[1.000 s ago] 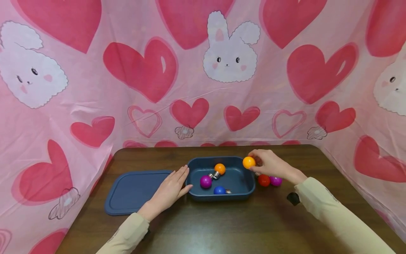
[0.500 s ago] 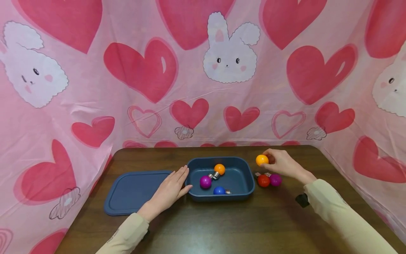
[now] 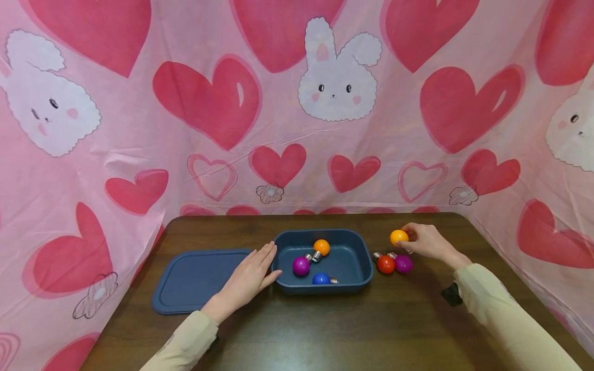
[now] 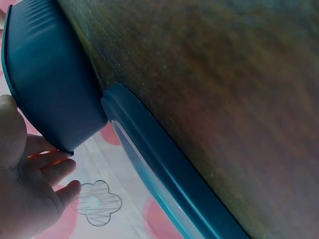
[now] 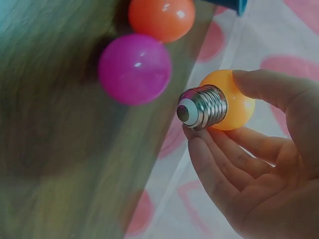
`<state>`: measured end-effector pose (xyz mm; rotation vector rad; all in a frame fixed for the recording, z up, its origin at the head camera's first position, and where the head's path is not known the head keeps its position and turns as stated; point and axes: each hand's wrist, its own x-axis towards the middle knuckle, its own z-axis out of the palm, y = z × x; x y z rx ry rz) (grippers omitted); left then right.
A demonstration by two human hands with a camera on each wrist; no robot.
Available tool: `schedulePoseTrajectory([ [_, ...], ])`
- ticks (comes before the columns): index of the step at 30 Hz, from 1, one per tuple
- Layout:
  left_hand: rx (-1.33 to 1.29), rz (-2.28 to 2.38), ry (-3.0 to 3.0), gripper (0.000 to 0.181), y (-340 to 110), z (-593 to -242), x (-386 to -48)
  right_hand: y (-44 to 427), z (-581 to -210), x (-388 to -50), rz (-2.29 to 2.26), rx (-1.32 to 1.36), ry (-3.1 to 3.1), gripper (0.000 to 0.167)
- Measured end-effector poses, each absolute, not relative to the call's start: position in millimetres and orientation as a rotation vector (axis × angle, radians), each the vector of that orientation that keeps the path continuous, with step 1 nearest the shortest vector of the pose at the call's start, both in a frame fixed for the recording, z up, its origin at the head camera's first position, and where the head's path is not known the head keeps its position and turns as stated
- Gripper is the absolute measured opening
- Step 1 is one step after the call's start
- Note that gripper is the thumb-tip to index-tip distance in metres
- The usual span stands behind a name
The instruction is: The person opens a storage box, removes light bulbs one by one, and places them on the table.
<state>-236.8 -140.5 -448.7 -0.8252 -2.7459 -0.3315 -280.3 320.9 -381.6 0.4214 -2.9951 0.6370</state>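
My right hand [image 3: 428, 241] pinches a yellow-orange light bulb [image 3: 398, 237] between thumb and fingers, above the table to the right of the box. Its metal screw base shows in the right wrist view, where the bulb [image 5: 234, 102] hangs beside a purple bulb [image 5: 134, 69]. A red bulb [image 3: 386, 264] and that purple one lie side by side on the table. With straight fingers, my left hand [image 3: 248, 275] touches the left rim of the dark blue box [image 3: 345, 289]. Inside the box lie an orange bulb [image 3: 322, 247], another purple bulb [image 3: 301, 266] and a blue bulb [image 3: 320, 278].
A flat dark blue lid [image 3: 197, 281] lies on the wooden table [image 3: 325, 330] left of the box, partly under my left forearm and hand. Pink cloth [image 3: 278, 129] with hearts and rabbits hangs behind and at both sides of the table.
My right hand has moved the yellow-orange bulb rightward, from over the box's right rim to beyond the red and purple bulbs. The left hand has stayed still.
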Motion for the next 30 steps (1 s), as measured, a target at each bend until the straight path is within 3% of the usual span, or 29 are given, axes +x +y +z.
schedulePoseTrajectory([
  [30, -0.828, -0.344, -2.746, 0.067, -140.5, -448.0, -237.2, 354.7, -412.9, -283.2, 0.559, 0.283, -3.171, 0.049],
])
